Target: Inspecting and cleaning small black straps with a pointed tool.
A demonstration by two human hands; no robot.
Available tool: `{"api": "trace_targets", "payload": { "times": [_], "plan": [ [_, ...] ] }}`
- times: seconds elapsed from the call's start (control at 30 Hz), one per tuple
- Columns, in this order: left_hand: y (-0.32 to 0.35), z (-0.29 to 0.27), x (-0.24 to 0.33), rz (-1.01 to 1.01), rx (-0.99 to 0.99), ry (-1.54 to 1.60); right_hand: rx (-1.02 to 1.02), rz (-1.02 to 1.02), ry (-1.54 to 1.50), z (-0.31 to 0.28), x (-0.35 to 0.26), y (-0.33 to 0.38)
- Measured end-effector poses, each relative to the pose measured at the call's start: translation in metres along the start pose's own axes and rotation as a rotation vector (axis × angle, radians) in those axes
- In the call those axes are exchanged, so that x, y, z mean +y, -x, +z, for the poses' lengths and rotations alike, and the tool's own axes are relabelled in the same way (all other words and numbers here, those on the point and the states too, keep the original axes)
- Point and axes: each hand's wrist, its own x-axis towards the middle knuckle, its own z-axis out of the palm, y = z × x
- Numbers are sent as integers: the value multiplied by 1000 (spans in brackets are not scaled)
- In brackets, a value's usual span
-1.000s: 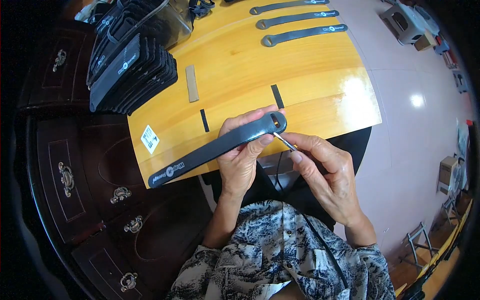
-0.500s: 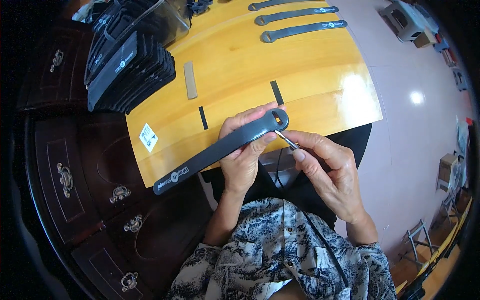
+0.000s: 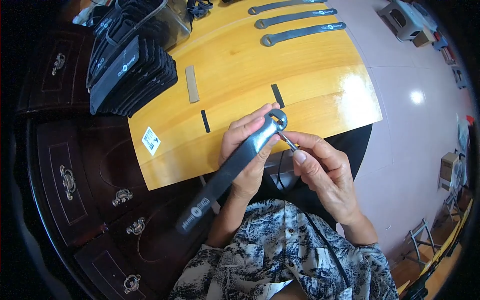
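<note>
A long black storage strap [image 3: 229, 172] with a rounded, slotted end and white print near its tail is held in my left hand [image 3: 242, 142]. My fingers close round the strap just below the slot, and the tail hangs down to the left. In my right hand [image 3: 327, 175], thumb and forefinger pinch a slim metal-tipped tool [image 3: 288, 142]. Its tip meets the strap's edge beside the rounded end. The tool's handle is mostly hidden in the fingers, so its exact kind does not show.
Behind my hands is a yellow wooden tabletop [image 3: 235, 70] carrying a brown strip [image 3: 192, 84], black strips [image 3: 277, 95] and a white label [image 3: 150, 141]. Several straps [image 3: 305, 33] lie at the far right. Stacked black straps [image 3: 132, 75] fill the far left, above dark drawers [image 3: 70, 182].
The strap's tail has swung down and toward me, and the strap is now steeper in my left hand. The tool's tip stays at the slotted end.
</note>
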Motion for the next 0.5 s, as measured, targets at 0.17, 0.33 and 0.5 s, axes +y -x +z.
{"api": "trace_targets", "payload": {
  "times": [0.17, 0.33, 0.5],
  "plan": [
    [3, 1, 4, 161, -15, -273, 45, 9, -159, 12, 10, 4],
    [4, 1, -15, 417, 2, -347, 78, 51, -282, 18, 16, 6],
    [1, -2, -14, 436, -14, -345, 46, 94, -344, 17, 11, 4]
  ]
}}
